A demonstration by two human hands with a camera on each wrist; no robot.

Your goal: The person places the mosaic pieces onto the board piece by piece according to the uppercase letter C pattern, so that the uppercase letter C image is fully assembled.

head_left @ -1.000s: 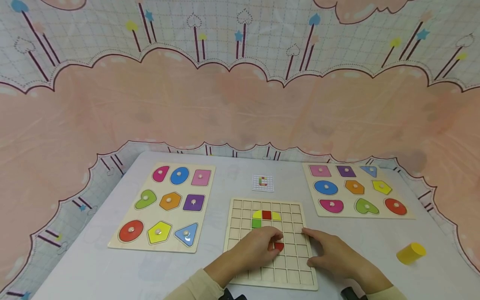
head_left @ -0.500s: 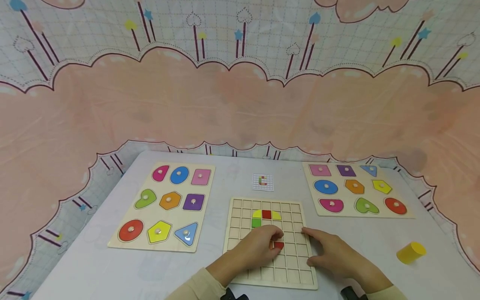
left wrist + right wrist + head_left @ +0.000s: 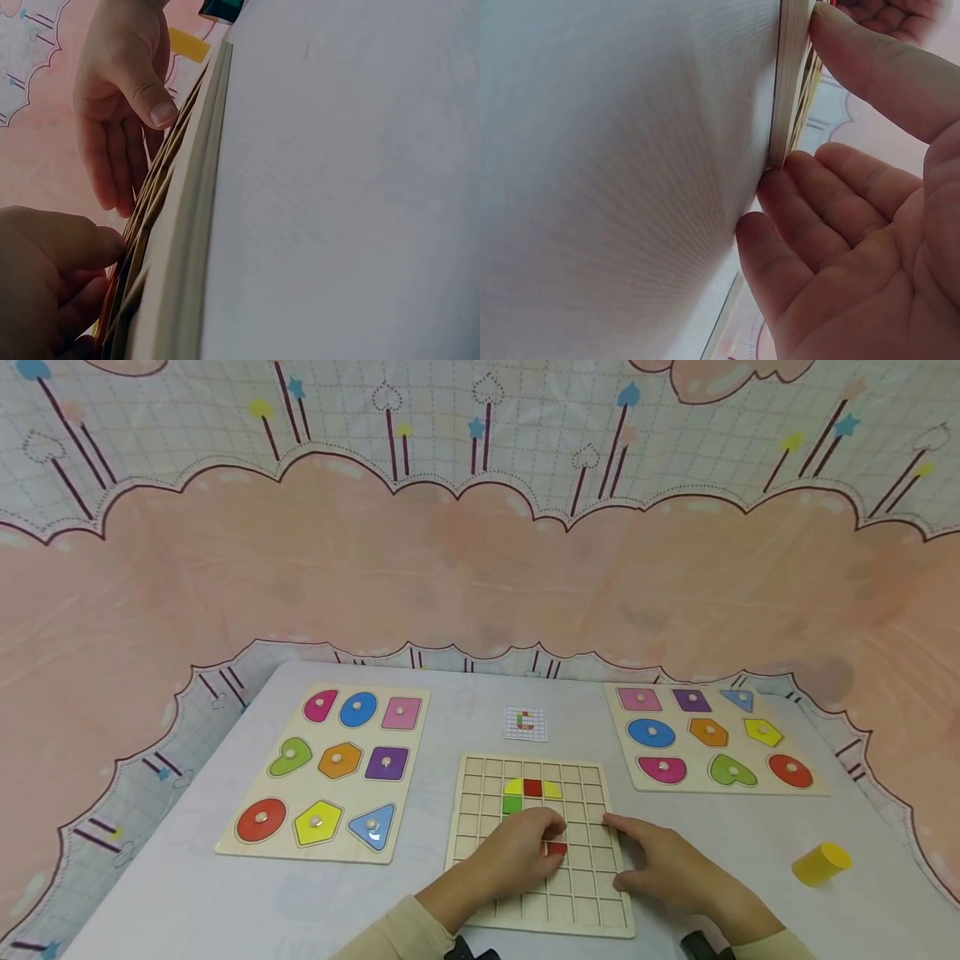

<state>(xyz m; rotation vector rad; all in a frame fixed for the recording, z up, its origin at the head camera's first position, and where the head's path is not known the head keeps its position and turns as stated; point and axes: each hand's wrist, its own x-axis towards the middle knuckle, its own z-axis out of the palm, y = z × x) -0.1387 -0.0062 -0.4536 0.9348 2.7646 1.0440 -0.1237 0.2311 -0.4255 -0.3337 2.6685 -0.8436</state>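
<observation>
A square wooden grid board (image 3: 592, 860) lies in front of me. My left hand (image 3: 513, 856) reaches over its middle with fingers bent, and a red tile (image 3: 557, 848) shows between thumb and forefinger, apparently pinched in its cell. In the left wrist view, that hand's thumb (image 3: 101, 244) is down at the grid. Alongside the board's right edge is my right hand (image 3: 671, 868), fingers extended; the right wrist view shows its thumb (image 3: 877, 64) against the edge. A second red tile (image 3: 532, 787), yellow rounded tiles (image 3: 552, 789) and a green tile (image 3: 512, 805) fill cells farther back.
Behind the board lies a small pattern card (image 3: 525, 724). Knobbed shape puzzles flank it: the left puzzle board (image 3: 288, 793) and the right puzzle board (image 3: 652, 777). A yellow cylinder (image 3: 821, 864) is at the right on the white table (image 3: 172, 893).
The left thumb and fingers shift slightly around the red tile, which stays at the same cell. The right hand keeps its place beside the board.
</observation>
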